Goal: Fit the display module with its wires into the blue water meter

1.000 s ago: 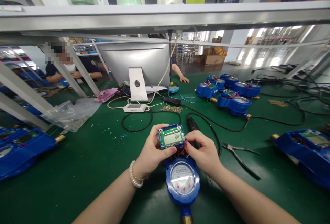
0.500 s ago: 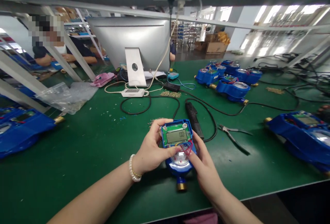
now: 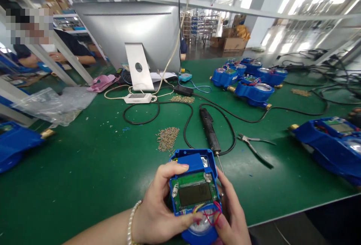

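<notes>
We hold the blue meter [image 3: 195,194] over the worktop [image 3: 113,177], its display facing up, probably for easy viewing. Our left hand's [image 3: 160,204] fingers clamp the meter's left side, our right hand's [image 3: 233,215] its right, seemingly to steady it, right thumb at the red wires [image 3: 216,208]. Beyond the meter lie the screwdriver [image 3: 209,130] and small screws [image 3: 168,138], arguably for quick reach; beyond its right side, pliers [image 3: 255,148].

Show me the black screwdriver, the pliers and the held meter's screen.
Black screwdriver [image 3: 209,129], head view: handle's middle.
Pliers [image 3: 258,157], head view: nearer handle.
Held meter's screen [image 3: 194,194], head view: dark center.
</notes>
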The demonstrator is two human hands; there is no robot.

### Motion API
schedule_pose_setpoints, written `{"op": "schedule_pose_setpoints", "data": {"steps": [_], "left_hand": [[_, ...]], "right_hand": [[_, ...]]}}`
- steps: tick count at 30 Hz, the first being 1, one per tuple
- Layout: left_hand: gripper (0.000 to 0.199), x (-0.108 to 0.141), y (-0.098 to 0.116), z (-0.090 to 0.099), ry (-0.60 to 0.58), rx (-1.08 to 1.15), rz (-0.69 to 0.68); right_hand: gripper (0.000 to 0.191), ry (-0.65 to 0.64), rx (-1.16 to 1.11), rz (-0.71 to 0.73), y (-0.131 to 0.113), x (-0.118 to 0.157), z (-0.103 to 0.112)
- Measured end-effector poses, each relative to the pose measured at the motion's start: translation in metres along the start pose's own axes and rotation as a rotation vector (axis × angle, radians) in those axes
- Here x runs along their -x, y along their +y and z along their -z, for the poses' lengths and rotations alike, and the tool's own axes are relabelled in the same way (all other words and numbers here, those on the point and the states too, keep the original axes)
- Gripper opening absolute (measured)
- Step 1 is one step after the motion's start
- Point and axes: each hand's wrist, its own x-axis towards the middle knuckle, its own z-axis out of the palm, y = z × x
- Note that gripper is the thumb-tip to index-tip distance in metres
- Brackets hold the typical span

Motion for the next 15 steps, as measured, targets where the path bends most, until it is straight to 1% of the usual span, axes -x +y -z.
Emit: {"op": "schedule_pose_setpoints", "data": {"steps": [2, 6, 8, 10, 13, 15], "left_hand": [[0.073, 0.000, 0.000, 0.000, 0.006, -0.021, -0.019], [0.073, 0.003, -0.006, 0.002, 0.114, -0.161, -0.043], [0.073, 0.006, -0.009, 0.002, 0.146, -0.178, -0.031], [0.072, 0.008, -0.012, 0.002, 0.161, -0.150, -0.013], [0.068, 0.006, -0.014, 0.001, 0.128, -0.066, 0.032], [0.065, -0.003, -0.017, 0.002, 0.080, 0.002, 0.086]], "right_hand": [[0.083, -0.002, 0.010, 0.001, 0.000, -0.001, 0.000], [0.084, -0.029, -0.014, -0.050, 0.001, 0.002, 0.006], [0.090, -0.035, 0.036, -0.052, 0.003, 0.006, 0.010], [0.095, -0.030, 0.110, -0.036, 0.006, 0.009, 0.012], [0.091, -0.037, 0.163, -0.027, 0.010, 0.007, 0.013], [0.102, -0.124, 0.168, -0.009, 0.010, -0.005, 0.013]]}}
